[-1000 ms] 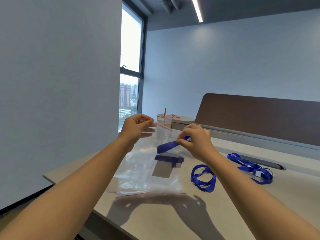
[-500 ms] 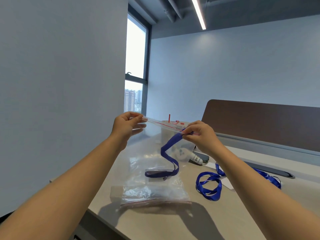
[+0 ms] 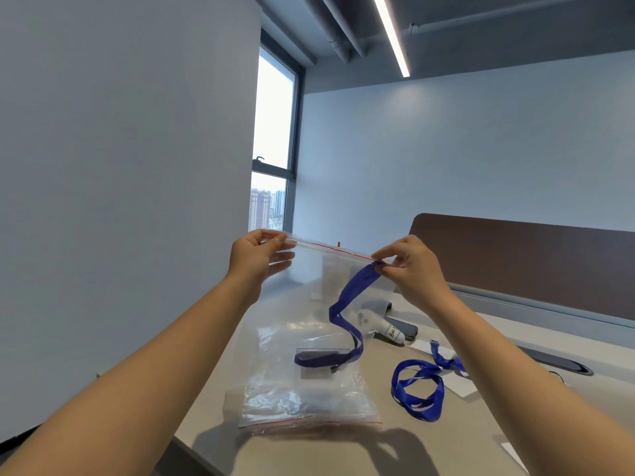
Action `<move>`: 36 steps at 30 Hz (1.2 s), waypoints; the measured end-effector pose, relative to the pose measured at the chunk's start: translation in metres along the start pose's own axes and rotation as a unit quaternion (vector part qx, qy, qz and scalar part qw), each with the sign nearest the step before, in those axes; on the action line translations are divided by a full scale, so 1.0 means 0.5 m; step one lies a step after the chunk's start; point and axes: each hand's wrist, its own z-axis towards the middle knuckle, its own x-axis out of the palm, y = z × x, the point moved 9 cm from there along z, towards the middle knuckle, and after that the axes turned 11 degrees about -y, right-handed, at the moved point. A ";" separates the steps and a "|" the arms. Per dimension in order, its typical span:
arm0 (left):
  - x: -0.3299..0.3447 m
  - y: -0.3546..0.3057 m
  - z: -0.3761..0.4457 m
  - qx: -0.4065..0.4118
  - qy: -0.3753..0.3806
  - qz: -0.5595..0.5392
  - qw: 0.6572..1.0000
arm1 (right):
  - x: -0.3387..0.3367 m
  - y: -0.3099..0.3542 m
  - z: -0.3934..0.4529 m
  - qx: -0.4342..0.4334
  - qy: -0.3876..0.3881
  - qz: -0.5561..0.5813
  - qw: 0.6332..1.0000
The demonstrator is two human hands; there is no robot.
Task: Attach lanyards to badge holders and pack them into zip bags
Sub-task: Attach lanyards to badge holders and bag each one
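Observation:
A clear zip bag (image 3: 302,304) with a red seal line hangs upright above the desk, its bottom resting on a stack of other bags. My left hand (image 3: 256,257) pinches the bag's top left corner. My right hand (image 3: 410,266) pinches the top right of the seal, with the end of a blue lanyard (image 3: 347,300) caught at its fingertips. The lanyard trails down inside the bag to a clear badge holder (image 3: 321,360) lying low in it.
A second blue lanyard (image 3: 417,389) lies looped on the beige desk (image 3: 481,424) to the right, beside white cards. A white marker-like object (image 3: 388,329) and a dark phone lie behind the bag. A brown partition (image 3: 532,259) runs along the desk's far side.
Both hands lifted the bag higher and pulled its top edge taut. The lanyard, bunched near the top before, now hangs down inside with the badge holder at the bottom.

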 end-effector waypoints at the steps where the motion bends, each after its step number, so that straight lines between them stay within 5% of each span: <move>1: 0.001 -0.002 0.001 0.001 -0.002 -0.001 1.000 | -0.001 0.001 0.003 -0.005 0.005 -0.004 1.000; 7: 0.010 0.001 0.001 0.008 0.063 0.036 0.997 | -0.020 0.005 0.021 0.016 -0.007 0.069 0.997; 14: -0.005 0.123 -0.042 -0.079 0.131 0.122 0.981 | -0.019 -0.007 0.028 0.054 -0.059 0.145 0.986; 19: -0.007 0.119 -0.023 -0.089 0.060 0.071 0.992 | -0.015 -0.020 0.032 0.065 -0.078 0.110 0.989; 25: -0.008 0.131 -0.011 -0.114 -0.007 0.069 0.991 | 0.080 -0.114 -0.057 0.269 0.088 0.194 0.939; 28: -0.003 0.133 -0.008 -0.122 -0.010 0.062 0.991 | 0.116 -0.130 -0.098 0.278 0.162 0.181 0.929; 36: 0.024 0.063 0.007 -0.075 0.060 0.050 0.994 | 0.063 -0.102 -0.045 0.243 0.042 0.236 0.940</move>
